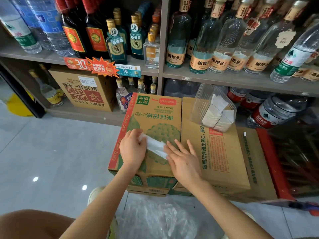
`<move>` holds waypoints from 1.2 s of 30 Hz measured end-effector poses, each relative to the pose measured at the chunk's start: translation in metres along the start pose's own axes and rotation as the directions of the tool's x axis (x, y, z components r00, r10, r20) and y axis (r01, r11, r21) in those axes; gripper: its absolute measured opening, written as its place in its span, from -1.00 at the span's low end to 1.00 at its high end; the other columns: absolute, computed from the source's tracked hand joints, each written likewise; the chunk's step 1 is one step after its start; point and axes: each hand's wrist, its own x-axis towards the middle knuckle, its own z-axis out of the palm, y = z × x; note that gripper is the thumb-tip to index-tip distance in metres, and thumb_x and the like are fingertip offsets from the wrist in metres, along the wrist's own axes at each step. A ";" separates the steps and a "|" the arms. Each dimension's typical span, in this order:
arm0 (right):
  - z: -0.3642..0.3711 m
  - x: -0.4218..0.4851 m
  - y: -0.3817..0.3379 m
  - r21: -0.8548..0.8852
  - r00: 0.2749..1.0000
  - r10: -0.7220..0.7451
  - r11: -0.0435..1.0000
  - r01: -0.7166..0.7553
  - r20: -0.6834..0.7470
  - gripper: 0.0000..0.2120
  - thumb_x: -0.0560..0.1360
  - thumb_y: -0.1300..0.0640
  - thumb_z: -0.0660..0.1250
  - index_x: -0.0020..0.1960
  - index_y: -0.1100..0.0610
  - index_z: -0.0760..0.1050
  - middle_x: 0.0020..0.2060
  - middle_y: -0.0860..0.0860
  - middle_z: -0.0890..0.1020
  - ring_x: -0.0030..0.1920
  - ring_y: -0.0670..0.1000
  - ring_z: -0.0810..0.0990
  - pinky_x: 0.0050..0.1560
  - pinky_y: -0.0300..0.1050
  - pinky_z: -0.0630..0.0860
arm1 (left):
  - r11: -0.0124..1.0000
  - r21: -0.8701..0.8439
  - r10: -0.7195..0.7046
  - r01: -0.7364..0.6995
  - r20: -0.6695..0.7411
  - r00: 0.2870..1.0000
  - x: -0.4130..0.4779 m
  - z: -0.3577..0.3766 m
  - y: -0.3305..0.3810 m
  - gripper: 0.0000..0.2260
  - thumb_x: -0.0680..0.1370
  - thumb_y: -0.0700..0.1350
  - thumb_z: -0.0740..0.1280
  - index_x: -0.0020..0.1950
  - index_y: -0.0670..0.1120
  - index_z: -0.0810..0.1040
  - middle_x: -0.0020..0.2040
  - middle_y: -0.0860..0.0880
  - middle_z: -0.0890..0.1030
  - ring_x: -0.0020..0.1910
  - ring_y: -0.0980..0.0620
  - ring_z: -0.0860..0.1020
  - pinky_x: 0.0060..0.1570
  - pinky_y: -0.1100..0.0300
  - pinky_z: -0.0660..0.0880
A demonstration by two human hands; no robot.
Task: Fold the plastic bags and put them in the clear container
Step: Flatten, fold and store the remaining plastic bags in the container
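A white plastic bag (pixel 155 145), folded into a narrow strip, lies on top of a green-printed cardboard box (pixel 155 116). My left hand (pixel 132 147) pinches the strip's left end with curled fingers. My right hand (pixel 183 157) lies flat with straight fingers pressing on the strip's right end. The clear container (pixel 203 100), ribbed and tilted, stands on the neighbouring brown box (pixel 214 152) to the far right and holds several folded white bags (pixel 217 112). A heap of loose clear plastic bags (pixel 155 219) lies on the floor below my arms.
Shelves (pixel 241 80) packed with glass and plastic bottles rise right behind the boxes. A red crate (pixel 271 163) stands to the right. Grey tiled floor (pixel 60 152) stretches to the left. My knee (pixel 31 225) shows at the bottom left.
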 end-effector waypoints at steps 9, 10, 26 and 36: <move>-0.001 -0.001 0.017 0.073 0.984 -0.043 0.997 0.031 0.171 -0.35 0.57 -0.24 -0.40 0.47 -0.08 0.22 0.41 -0.24 0.20 0.51 -0.07 -0.01 0.46 0.14 -0.23 | 0.676 0.226 0.607 -0.702 0.370 0.704 -0.039 0.004 -0.009 -0.55 0.68 0.01 -0.04 0.41 -0.19 0.41 0.42 -0.13 0.41 0.46 -0.08 0.26 0.45 0.04 0.06; -0.002 -0.001 0.017 0.054 0.984 -0.043 0.998 0.034 0.172 -0.36 0.58 -0.22 -0.39 0.48 -0.08 0.19 0.41 -0.23 0.20 0.50 -0.07 -0.01 0.45 0.14 -0.22 | 0.658 0.243 0.588 -0.712 0.425 0.688 -0.042 0.007 -0.013 -0.51 0.69 0.05 -0.09 0.43 -0.19 0.39 0.43 -0.12 0.41 0.46 -0.06 0.24 0.44 0.06 0.07; -0.009 0.001 0.014 0.097 0.970 -0.028 0.995 0.005 0.241 -0.23 0.47 -0.29 -0.53 0.49 -0.10 0.12 0.41 -0.26 0.08 0.52 -0.08 -0.10 0.47 0.12 -0.35 | 0.762 0.257 0.463 -0.595 0.426 0.777 -0.025 -0.011 -0.034 -0.50 0.66 0.06 -0.12 0.50 -0.11 0.29 0.49 0.00 0.28 0.49 0.06 0.12 0.47 0.18 -0.09; -0.010 0.002 -0.011 0.181 0.780 0.621 0.779 -0.601 -0.082 -0.68 0.49 -0.13 0.33 -0.11 0.13 0.63 0.29 0.10 0.51 0.31 0.12 0.42 0.34 0.14 0.21 | 0.824 0.340 0.332 -0.454 0.360 0.872 -0.051 0.004 -0.017 -0.22 0.52 0.18 -0.54 0.56 -0.12 0.08 0.56 -0.04 0.12 0.56 -0.02 0.03 0.51 0.10 -0.16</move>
